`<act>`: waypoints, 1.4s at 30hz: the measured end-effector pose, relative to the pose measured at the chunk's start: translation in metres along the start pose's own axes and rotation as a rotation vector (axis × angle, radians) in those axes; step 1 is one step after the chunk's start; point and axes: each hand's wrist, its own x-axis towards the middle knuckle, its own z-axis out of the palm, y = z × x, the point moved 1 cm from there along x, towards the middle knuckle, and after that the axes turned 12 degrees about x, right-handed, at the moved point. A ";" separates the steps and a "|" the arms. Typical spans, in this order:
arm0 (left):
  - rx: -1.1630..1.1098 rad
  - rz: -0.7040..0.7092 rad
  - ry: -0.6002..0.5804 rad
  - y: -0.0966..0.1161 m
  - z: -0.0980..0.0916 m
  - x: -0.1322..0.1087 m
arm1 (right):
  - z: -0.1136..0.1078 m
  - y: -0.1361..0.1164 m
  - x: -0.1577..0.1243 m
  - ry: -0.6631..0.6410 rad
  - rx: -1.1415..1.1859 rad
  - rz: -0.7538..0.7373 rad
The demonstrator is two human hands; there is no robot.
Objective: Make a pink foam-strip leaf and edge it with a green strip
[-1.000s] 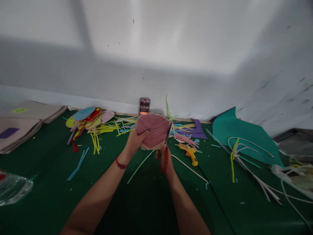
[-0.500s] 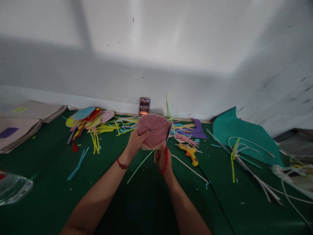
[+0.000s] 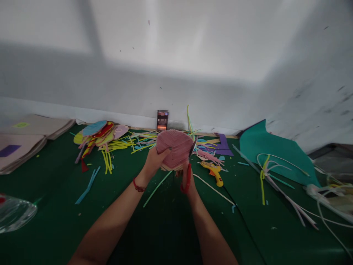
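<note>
A rounded pink piece covered in slanting strips (image 3: 175, 149) is held up above the table by my left hand (image 3: 153, 160), with the thumb on its face. My right hand (image 3: 185, 180) grips red-handled scissors (image 3: 188, 180). Their blades point upward along the right edge of the pink piece; I cannot tell if they touch it. The fingers of my right hand are partly hidden behind the handles and under the piece. Just right of the scissors lies a yellow glue gun (image 3: 213, 171) with a black cord.
Loose coloured strips (image 3: 120, 142) lie along the wall behind the hands. Layered coloured shapes (image 3: 100, 132) and cardboard stacks (image 3: 22, 147) are left. A clear plastic bottle (image 3: 18, 213) lies front left. A teal sheet (image 3: 275, 154) and pale cords (image 3: 292, 202) lie right; a phone-like device (image 3: 162, 119) leans on the wall.
The scissors and my right hand have shifted slightly right, and the blades lean a little more to the right. The pink piece has dropped slightly. My left hand keeps its hold.
</note>
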 end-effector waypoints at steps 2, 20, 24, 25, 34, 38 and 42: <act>0.014 0.000 0.005 0.001 0.001 -0.001 | 0.001 -0.002 -0.001 -0.017 -0.032 -0.033; 0.041 -0.038 0.016 0.000 0.004 -0.003 | 0.011 -0.009 -0.009 0.083 -0.077 0.046; 0.039 -0.035 0.006 -0.002 0.003 -0.003 | 0.012 -0.008 -0.008 0.096 -0.074 0.059; 0.043 -0.033 0.005 -0.002 0.003 -0.003 | 0.012 -0.008 -0.008 0.098 -0.070 0.060; 0.058 -0.012 0.006 -0.002 0.002 -0.002 | 0.004 0.002 -0.004 0.010 -0.110 0.009; 0.072 -0.004 -0.016 0.001 0.001 -0.003 | 0.001 -0.001 0.000 0.032 -0.144 -0.137; 0.085 0.002 -0.007 0.001 0.001 -0.003 | 0.003 -0.002 0.000 0.051 -0.122 -0.088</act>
